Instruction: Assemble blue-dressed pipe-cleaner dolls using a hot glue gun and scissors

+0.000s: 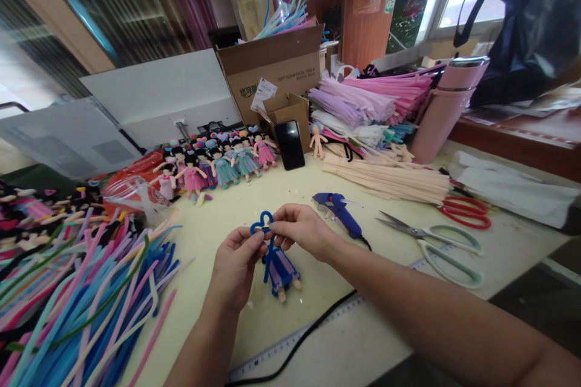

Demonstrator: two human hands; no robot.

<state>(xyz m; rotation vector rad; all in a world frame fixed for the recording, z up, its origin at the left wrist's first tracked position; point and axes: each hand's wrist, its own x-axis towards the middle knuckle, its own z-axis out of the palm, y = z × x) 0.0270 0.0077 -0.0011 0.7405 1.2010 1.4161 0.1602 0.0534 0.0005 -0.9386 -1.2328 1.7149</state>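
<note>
Both hands meet over the middle of the pale yellow table [254, 205]. My left hand [236, 266] and my right hand [299, 230] pinch a small pipe-cleaner doll [279, 269] in a blue and purple dress. A blue pipe-cleaner loop shaped like a heart [262, 222] sticks up from the doll's head between my fingertips. The doll's legs hang down toward the table.
Loose coloured pipe cleaners [77, 302] pile at the left. Finished dolls [218, 163] line the back beside a black phone [290, 144] and cardboard boxes [272, 72]. A blue glue gun [338, 211], green scissors [445, 245], red scissors [467, 211], a ruler [290, 344] and a pink flask [447, 109] lie right.
</note>
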